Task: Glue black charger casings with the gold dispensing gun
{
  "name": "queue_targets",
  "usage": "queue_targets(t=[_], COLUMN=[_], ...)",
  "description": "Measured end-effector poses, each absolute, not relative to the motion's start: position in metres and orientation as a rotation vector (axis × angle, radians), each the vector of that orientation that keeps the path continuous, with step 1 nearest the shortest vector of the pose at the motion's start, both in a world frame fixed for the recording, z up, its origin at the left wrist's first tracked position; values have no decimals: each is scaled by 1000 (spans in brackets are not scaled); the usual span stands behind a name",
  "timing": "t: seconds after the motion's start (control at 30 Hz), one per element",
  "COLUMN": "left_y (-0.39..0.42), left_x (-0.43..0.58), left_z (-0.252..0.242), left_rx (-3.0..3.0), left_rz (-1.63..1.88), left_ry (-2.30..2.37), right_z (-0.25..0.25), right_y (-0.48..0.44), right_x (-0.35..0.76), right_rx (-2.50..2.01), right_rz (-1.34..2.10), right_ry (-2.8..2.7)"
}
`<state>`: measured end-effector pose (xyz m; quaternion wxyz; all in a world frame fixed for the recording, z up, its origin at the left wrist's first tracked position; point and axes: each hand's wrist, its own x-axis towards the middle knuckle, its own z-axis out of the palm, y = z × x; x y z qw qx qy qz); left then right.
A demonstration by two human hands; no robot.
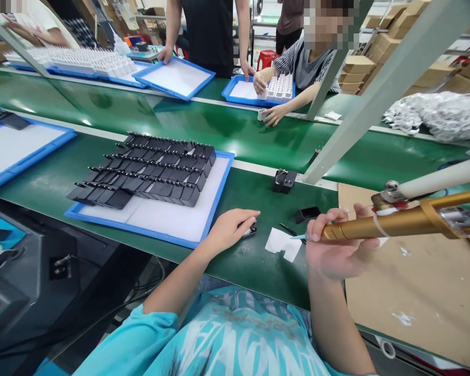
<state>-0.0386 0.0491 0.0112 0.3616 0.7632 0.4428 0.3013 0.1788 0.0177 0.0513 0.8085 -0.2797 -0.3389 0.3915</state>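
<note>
two bare hands work at one smooth green counter (250, 266). the left hand (232, 228) holds one small black plastic casing (252, 229) on the counter, its fingers narrow around it, between the tray and the paper. the right hand (335, 253) has its fingers curled around one gold cylindrical metal tool (394, 223) with a thin pale-blue tip. below the tip lies one flat, notched white paper sheet (274, 241). left stands one rectangular blue-rimmed plastic tray (180, 223) bearing about five rows of boxy black plastic plugs (168, 172); two black pronged blocks (284, 181) sit beyond.
</note>
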Motion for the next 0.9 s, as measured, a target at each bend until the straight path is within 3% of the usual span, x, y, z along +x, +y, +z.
queue_targets(t=[0.43, 0.9], left_y=[37, 25], left_x=[-37, -18], left_z=[-13, -22], left_rx=[2178, 2625], left_rz=[810, 550], left_ry=[1154, 1496], right_z=[54, 53], right_y=[16, 14], right_x=[177, 178], right_rx=[-605, -592], right_rz=[851, 873], right_ry=[-702, -699])
